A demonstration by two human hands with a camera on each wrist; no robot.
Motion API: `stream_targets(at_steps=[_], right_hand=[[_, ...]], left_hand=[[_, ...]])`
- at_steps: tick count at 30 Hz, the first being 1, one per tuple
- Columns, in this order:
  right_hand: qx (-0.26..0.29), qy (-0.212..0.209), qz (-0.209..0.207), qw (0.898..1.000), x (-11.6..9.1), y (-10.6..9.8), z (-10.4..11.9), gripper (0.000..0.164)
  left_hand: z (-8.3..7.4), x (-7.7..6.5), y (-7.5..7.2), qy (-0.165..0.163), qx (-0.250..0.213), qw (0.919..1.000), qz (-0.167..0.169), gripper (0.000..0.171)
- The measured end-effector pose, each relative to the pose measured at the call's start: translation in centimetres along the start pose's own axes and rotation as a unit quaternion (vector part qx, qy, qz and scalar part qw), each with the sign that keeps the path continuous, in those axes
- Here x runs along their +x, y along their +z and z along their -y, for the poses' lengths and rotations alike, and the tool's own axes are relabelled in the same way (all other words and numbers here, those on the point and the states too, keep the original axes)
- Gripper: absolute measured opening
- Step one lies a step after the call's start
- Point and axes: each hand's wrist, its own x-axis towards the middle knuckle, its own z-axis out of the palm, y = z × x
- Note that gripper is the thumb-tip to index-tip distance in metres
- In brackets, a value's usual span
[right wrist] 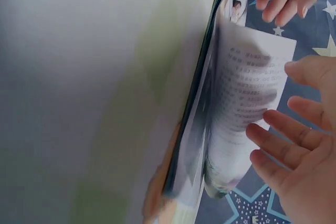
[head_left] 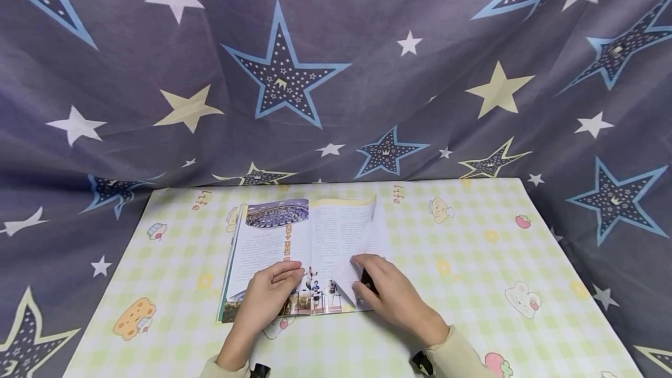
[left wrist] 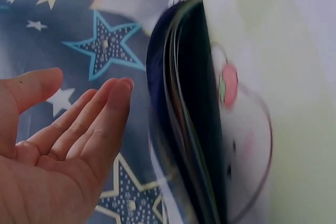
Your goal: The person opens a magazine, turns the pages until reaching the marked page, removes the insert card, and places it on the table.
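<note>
An open magazine (head_left: 325, 232) lies on the table, with a stadium photo on its left page and printed text on both sides. Its right-hand leaf (right wrist: 252, 72) is lifted and curls up from the lower outer corner. My right hand (head_left: 391, 293) is at that leaf; in the right wrist view its fingers are spread, with the fingertips (right wrist: 257, 129) against the printed side and the thumb by the leaf's edge. My left hand (head_left: 270, 296) is over the lower part of the left page, fingers extended and holding nothing. In the left wrist view the magazine's page edges (left wrist: 178, 77) are beside it.
A checked cloth with cartoon prints (head_left: 472, 273) covers the table. Behind and at both sides hangs a dark curtain (head_left: 357, 28) with stars. Dark wrist straps (head_left: 422, 362) show at the sleeves.
</note>
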Motion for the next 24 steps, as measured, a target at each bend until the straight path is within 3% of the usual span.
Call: stream_targets(at_steps=[11, 18, 24], right_hand=[[0.055, -0.009, 0.045, 0.997, 0.5, 0.2, 1.0, 0.038], [0.049, -0.028, 0.039, 0.998, 0.4, 0.3, 0.9, 0.035], [0.053, -0.025, 0.045, 0.997, 0.4, 0.3, 1.0, 0.032]], left_hand=[[-0.6, 0.6, 2.9, 0.028, -0.053, 0.9946, 0.085, 0.038], [-0.5, 0.9, 3.7, 0.044, -0.044, 0.9931, 0.099, 0.039], [-0.3, 1.1, 4.0, 0.048, -0.033, 0.9943, 0.089, 0.034]])
